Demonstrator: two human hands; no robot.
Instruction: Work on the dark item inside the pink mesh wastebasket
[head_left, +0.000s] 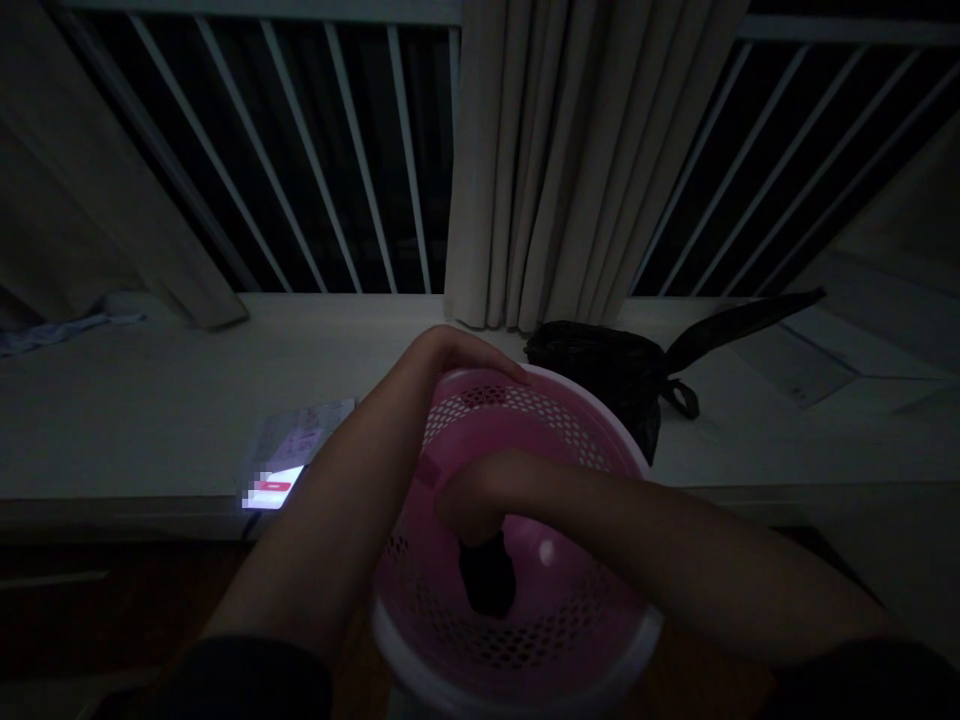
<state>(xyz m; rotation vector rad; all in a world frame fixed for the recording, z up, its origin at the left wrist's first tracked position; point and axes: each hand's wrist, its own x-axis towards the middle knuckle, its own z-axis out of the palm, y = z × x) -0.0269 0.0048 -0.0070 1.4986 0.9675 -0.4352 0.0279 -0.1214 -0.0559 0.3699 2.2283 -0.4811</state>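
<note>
A pink plastic laundry basket [517, 430] with perforated sides and a pale rim tilts toward me. My left hand [469, 350] lies over the far rim, its fingers bent around the edge and partly hidden. Inside the basket, my right hand [472, 495] is curled in a closed grip. A small, soft-looking black item [487, 575] hangs just below that hand and touches it. The room is too dark to make out its kind, and my right fingertips are hidden.
Behind the basket is a pale window ledge [360, 340], with a black plastic bag [600, 360] at right. A lit phone screen [274, 488] is left of my left forearm. Curtains [540, 160] hang before white window bars [341, 130]. Pale flat boxes or sheets [810, 350] lie far right.
</note>
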